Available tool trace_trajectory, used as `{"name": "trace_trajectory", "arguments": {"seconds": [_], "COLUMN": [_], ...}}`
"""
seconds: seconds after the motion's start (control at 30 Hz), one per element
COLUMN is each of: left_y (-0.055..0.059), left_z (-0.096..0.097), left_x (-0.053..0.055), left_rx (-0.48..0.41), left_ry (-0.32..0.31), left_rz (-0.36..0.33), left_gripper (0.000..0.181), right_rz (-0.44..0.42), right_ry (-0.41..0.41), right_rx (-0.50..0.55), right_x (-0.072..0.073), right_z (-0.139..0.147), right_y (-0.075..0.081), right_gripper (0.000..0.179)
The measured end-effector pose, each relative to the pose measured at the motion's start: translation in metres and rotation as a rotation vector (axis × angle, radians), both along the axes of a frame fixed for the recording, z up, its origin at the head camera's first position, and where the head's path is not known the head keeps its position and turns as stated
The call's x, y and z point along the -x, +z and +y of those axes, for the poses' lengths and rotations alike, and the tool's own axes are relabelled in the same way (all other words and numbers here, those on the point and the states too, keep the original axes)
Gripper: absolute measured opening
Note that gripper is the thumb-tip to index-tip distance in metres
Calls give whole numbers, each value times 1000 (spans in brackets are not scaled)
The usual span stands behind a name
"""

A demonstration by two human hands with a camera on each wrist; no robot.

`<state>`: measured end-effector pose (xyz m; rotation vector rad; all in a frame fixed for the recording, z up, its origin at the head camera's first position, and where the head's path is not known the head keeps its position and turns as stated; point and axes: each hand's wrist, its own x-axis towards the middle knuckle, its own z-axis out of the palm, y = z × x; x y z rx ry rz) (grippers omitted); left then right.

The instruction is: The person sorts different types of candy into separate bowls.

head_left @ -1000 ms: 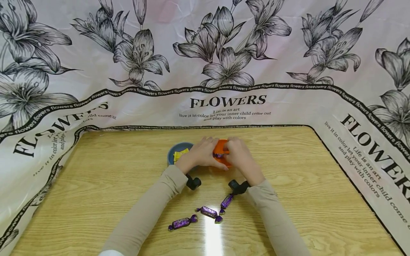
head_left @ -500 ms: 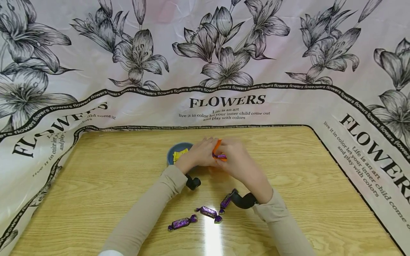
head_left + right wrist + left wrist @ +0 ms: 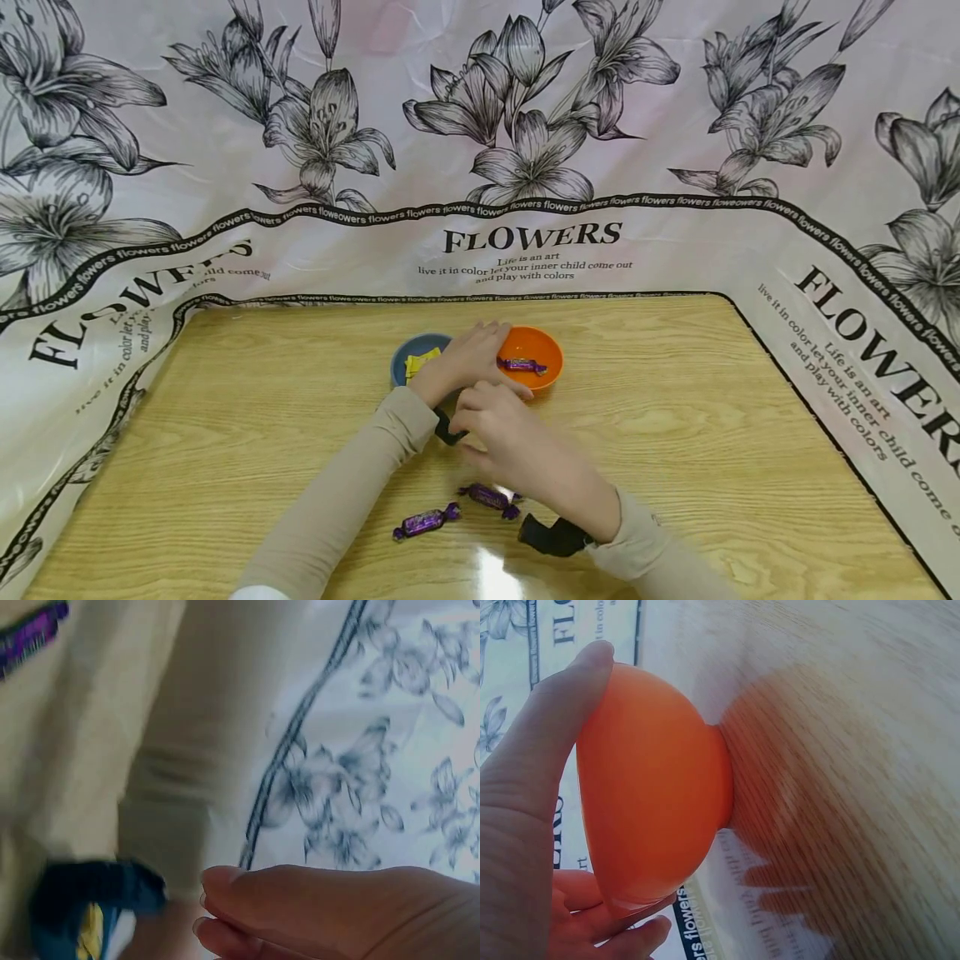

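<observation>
While the left hand [image 3: 467,358] clamps an orange bowl [image 3: 652,787], purple candy [image 3: 523,365] inside, right hand [image 3: 510,433] loosely curled

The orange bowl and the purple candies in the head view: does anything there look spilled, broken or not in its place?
Nothing stands out. The orange bowl stands upright, the left hand holding its rim, one purple candy inside. Two other candies lie loose on the table, their wrappers apparently whole. I see no spill.
</observation>
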<state>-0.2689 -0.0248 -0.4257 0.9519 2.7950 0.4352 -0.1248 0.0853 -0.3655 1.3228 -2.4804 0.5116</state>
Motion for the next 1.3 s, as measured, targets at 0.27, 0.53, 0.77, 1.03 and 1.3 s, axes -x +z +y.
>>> {"name": "trace_trajectory", "arguments": {"seconds": [0.27, 0.53, 0.77, 1.03, 1.3], "left_y": [-1, 0, 2, 2, 1], "left_z": [1, 2, 2, 1, 1], "left_x": [2, 2, 1, 0, 0], "left_rx": [-18, -12, -8, -8, 0], "left_ry": [18, 17, 10, 14, 17], "left_rz": [-24, -26, -19, -27, -27], "left_gripper": [126, 126, 126, 125, 125], "right_rz": [-76, 35, 90, 107, 64], "right_ry": [57, 50, 41, 60, 78], "right_rx": [-237, -357, -383, -374, -350], "right_x": [-22, -33, -34, -32, -31], "right_z": [-27, -43, -47, -47, -44], "right_y": [-32, -64, -73, -74, -67], "right_gripper": [8, 10, 9, 6, 11]}}
